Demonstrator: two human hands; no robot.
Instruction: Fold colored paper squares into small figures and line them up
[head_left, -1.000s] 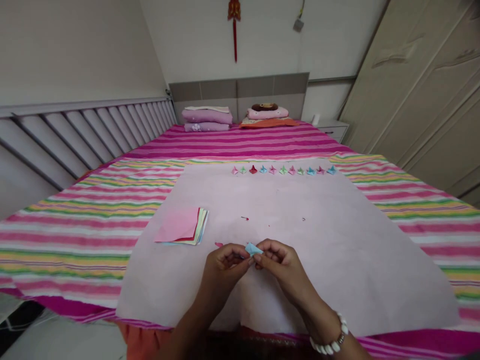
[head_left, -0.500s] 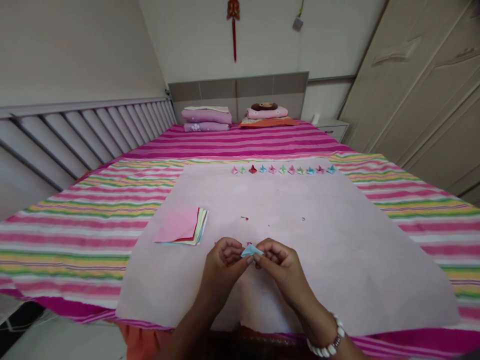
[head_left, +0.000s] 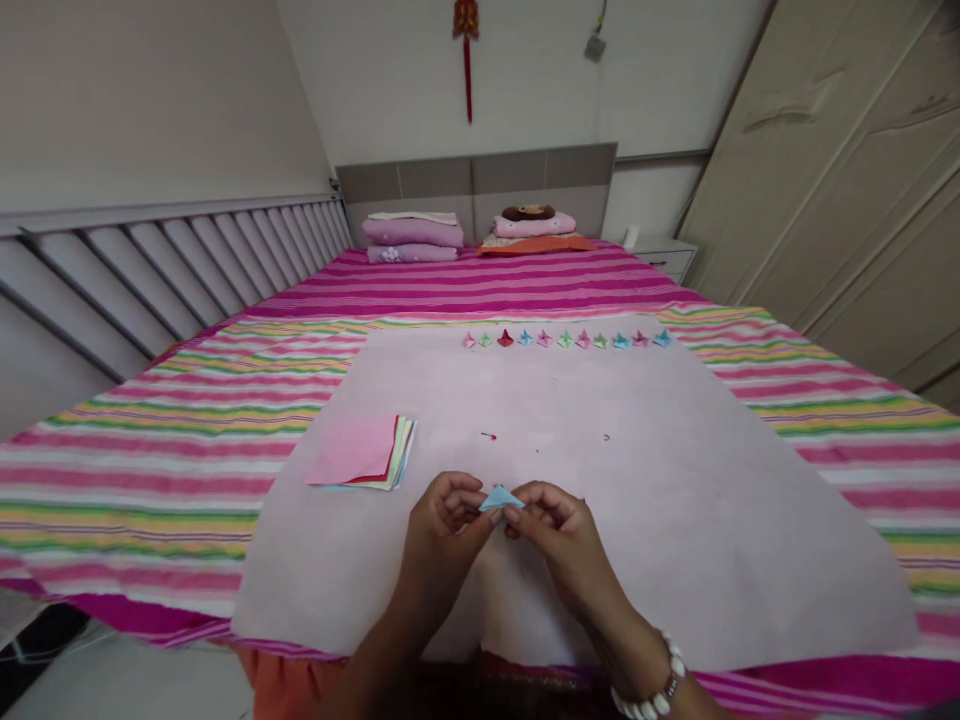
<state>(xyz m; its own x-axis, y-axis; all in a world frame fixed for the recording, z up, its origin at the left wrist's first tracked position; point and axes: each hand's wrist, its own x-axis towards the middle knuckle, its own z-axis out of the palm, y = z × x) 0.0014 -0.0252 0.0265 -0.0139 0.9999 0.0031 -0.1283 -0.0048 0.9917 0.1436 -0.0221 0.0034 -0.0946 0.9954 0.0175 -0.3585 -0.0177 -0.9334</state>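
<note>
Both hands pinch a small folded piece of light blue paper over the near middle of a pale sheet. My left hand is closed on its left corner, thumb at the lower edge. From the other side my right hand is closed on the right corner, its thumb beside the left one. The paper shows a triangular shape with its peak upward. Left of my hands lies a stack of square coloured paper, pink on top. Several small folded paper pieces in pink, green, red and blue stand in a row along the sheet's far edge.
The pale sheet covers a bed with a striped bedspread. A small dark pin-like item with a red end and a tiny curved bit lie on the sheet. Folded bedding sits by the headboard; a railing runs along the left.
The blue paper has tipped slightly, so its triangular face shows flatter and more even. Both thumbs have shifted a little along its lower edge; my hands stay in nearly the same place.
</note>
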